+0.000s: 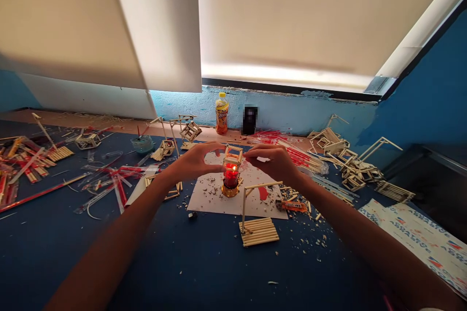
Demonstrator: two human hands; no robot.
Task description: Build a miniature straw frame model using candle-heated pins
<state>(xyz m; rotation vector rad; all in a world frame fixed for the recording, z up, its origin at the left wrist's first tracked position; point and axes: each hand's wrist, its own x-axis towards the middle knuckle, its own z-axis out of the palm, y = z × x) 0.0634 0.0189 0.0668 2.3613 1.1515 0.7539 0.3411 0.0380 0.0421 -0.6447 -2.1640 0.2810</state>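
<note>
A small wooden stick frame (233, 156) is held just above a lit candle in a red glass holder with a gold base (230, 182). Thumb and forefinger of my left hand (199, 160) grip the frame from its left side. My right hand (273, 160) is closed in a pinch at the frame's right side; whatever its fingertips hold is too small to make out. Under the candle lies a white sheet (209, 204) scattered with crumbs. A stick platform with an upright post and arm (259, 232) stands at the sheet's front edge.
An orange lighter (292, 205) lies right of the sheet. Red and clear plastic strips (118, 180) spread on the left. Stick models (359, 170) crowd the right. A juice bottle (222, 114) stands by the wall; printed paper (419, 243) covers the right edge.
</note>
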